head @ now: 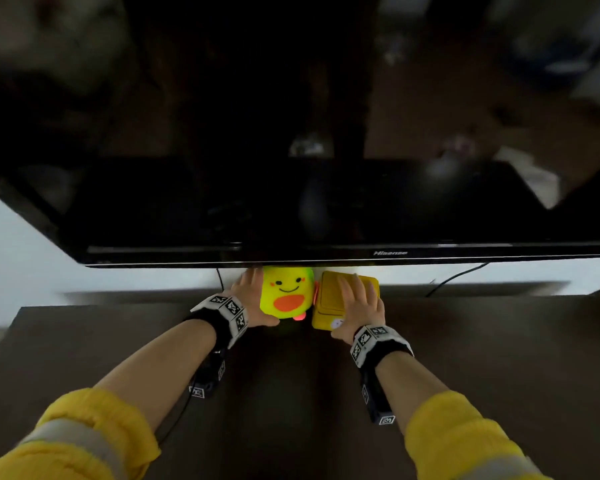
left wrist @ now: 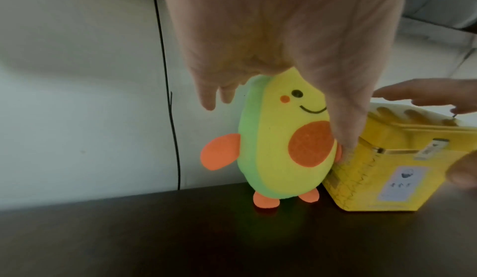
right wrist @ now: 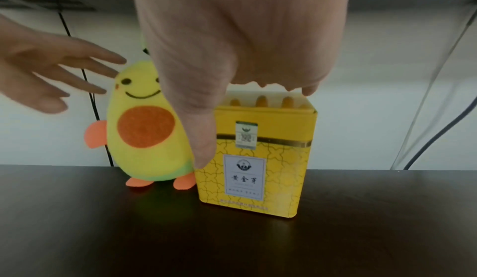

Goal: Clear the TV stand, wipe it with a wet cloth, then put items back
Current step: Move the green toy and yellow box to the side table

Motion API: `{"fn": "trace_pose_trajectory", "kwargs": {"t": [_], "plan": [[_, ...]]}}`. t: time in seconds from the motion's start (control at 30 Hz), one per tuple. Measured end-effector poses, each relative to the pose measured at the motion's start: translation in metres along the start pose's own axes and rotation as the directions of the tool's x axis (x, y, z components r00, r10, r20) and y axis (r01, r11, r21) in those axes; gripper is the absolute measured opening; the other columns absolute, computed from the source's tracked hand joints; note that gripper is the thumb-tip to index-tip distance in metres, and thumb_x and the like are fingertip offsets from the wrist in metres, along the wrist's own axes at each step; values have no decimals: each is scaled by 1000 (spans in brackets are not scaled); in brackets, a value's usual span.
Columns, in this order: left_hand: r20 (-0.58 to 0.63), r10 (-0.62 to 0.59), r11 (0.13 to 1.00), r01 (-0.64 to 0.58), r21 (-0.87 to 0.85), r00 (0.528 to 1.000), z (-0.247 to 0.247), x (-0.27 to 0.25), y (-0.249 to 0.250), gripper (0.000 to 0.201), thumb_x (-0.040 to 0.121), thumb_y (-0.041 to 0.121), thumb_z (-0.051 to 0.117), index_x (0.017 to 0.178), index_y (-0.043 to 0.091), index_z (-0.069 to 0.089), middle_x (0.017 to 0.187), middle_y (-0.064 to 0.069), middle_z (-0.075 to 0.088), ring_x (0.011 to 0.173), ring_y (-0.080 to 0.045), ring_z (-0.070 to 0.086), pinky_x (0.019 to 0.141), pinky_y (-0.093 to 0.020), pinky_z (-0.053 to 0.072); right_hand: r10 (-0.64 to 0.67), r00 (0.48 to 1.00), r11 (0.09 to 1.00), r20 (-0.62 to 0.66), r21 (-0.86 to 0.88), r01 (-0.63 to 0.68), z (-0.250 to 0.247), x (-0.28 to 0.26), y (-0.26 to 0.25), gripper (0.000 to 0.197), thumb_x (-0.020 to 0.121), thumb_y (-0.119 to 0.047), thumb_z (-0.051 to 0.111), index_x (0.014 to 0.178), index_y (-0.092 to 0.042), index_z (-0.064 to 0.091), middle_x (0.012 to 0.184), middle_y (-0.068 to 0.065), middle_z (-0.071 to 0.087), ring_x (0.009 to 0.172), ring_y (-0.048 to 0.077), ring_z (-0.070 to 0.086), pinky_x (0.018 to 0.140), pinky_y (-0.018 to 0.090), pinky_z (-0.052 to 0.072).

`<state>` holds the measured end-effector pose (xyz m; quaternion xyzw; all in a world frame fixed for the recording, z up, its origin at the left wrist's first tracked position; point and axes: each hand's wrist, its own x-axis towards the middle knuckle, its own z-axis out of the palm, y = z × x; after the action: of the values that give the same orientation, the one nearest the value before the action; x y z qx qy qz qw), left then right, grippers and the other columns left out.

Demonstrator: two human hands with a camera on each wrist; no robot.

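Note:
A yellow-green avocado plush with a smiling face stands upright on the dark TV stand, right below the TV. A yellow tin stands against its right side. My left hand straddles the plush: straight fingers behind its left side, thumb down its front right. My right hand lies over the tin, fingers stretched out just above the lid, thumb at the tin's front left corner. Neither hand curls round its object.
The black TV overhangs the back of the stand, leaving a low gap above both objects. A black cable hangs down the white wall left of the plush; more cables hang to the right. Bare dark stand top lies in front.

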<state>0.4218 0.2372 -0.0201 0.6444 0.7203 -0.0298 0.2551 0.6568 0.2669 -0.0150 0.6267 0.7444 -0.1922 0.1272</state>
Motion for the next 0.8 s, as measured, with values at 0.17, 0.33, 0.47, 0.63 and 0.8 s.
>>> {"fn": "trace_pose_trajectory", "kwargs": {"t": [0.17,0.33,0.47,0.63,0.8], "plan": [[-64,-58,972,42,-230,996,9,28,9,123,54,66,77,148,19,13,150,-5,26,138,-28,29,112,-46,32,-31,995,996,-97,-91,22,9,24,17,107,79,-29,71,150,-29,-9,159,0,-8,146,33,-10,118,52,6],[-35,-88,988,82,-133,996,12,27,19,117,58,58,79,148,17,16,150,-10,18,139,-34,18,113,-48,28,-31,990,995,-135,-97,18,10,29,18,111,70,-44,77,149,-20,3,152,1,11,144,27,8,115,55,16],[-15,-39,980,35,-195,999,15,18,27,102,61,43,83,142,16,27,139,-9,36,128,-33,39,106,-44,39,15,997,1000,-75,-24,-17,13,23,14,113,66,-48,79,146,-17,5,147,1,14,140,27,12,104,54,37],[-25,7,985,-11,-171,1000,11,-3,25,79,65,35,76,132,25,35,112,-4,62,102,-30,62,84,-39,52,14,1000,1000,-24,17,-13,16,-4,10,110,63,-50,80,144,-18,12,141,0,26,134,28,21,91,46,49],[-14,14,986,-16,-165,1000,0,-40,5,76,65,44,73,130,33,36,110,-1,65,100,-28,64,85,-37,53,-45,999,999,-11,3,45,21,-44,-14,108,62,-55,76,143,-15,16,136,1,31,127,26,28,89,41,50]]}}
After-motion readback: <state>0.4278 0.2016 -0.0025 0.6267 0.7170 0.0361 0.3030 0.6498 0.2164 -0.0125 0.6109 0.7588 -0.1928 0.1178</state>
